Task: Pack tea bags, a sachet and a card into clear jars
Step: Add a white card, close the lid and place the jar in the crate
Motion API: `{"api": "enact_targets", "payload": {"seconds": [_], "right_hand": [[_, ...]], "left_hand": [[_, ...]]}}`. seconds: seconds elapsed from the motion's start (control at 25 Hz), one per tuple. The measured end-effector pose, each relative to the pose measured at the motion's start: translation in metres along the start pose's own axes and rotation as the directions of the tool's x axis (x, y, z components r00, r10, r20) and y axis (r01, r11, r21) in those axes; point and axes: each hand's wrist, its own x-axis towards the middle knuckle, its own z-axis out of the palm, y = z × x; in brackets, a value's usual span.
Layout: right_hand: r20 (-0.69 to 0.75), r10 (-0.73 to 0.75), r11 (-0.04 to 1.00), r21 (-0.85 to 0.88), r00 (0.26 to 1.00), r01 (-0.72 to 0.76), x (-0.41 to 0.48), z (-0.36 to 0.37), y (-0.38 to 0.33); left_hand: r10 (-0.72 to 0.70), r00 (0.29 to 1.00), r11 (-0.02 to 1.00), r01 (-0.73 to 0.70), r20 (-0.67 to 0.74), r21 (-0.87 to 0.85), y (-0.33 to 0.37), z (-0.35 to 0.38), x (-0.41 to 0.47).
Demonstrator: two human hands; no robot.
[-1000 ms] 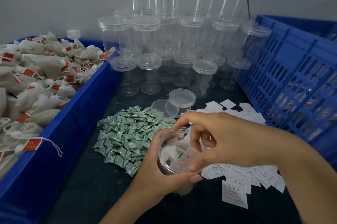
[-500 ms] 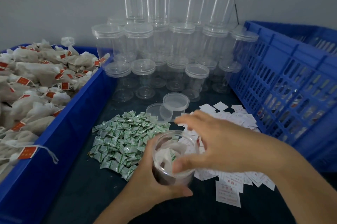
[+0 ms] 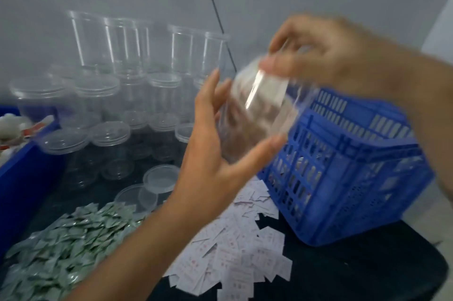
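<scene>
Holding the filled jar point(image 3: 257, 109) beside the blue crate point(image 3: 343, 165), my left hand point(image 3: 210, 153) wraps its body, my right hand point(image 3: 331, 55) grips its top; it looks packed, but empty jars point(image 3: 98, 89) left of the crate remain.

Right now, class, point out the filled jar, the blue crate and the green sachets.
filled jar point(image 3: 255, 116), head view, clear side wall.
blue crate point(image 3: 343, 165), head view, slatted side wall.
green sachets point(image 3: 73, 239), head view, heap's middle.
</scene>
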Motion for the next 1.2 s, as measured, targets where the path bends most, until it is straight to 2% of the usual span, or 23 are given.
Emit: {"api": "enact_targets", "payload": {"seconds": [0.12,0.24,0.36,0.44,0.52,0.64,0.8,1.08,1.2], "right_hand": [[-0.200,0.127,0.992,0.002,0.971,-0.129,0.027,-0.045,0.046],[-0.263,0.305,0.924,-0.150,0.915,-0.352,0.055,-0.055,0.103],[-0.161,0.400,0.837,-0.338,0.902,-0.431,0.064,-0.037,0.159],[-0.061,0.486,0.789,-0.398,0.872,-0.468,0.057,-0.023,0.197],[0.038,0.588,0.725,-0.467,0.808,-0.506,0.043,-0.008,0.232],[0.168,0.721,0.620,-0.590,0.672,-0.517,0.024,0.012,0.277],[0.287,0.781,0.588,-0.638,0.555,-0.497,0.018,0.024,0.297],[0.369,0.801,0.588,-0.633,0.471,-0.503,0.018,0.029,0.298],[0.449,0.750,0.657,-0.595,0.486,-0.463,0.022,0.039,0.290]], "left_hand": [[0.050,0.998,0.990,-0.045,-0.028,0.137,-0.004,0.019,0.048],[-0.029,0.993,0.966,-0.003,0.119,0.258,-0.020,0.048,0.080],[-0.133,0.925,0.940,0.004,0.356,0.342,-0.042,0.072,0.092],[-0.165,0.843,0.887,-0.100,0.513,0.450,-0.055,0.082,0.093],[-0.185,0.783,0.844,-0.183,0.594,0.504,-0.065,0.087,0.091],[-0.186,0.794,0.823,-0.196,0.578,0.534,-0.069,0.089,0.087],[-0.142,0.836,0.801,-0.217,0.530,0.558,-0.066,0.092,0.087],[-0.112,0.854,0.835,-0.196,0.507,0.515,-0.070,0.095,0.081],[-0.105,0.863,0.843,-0.186,0.495,0.504,-0.072,0.095,0.081]]}}
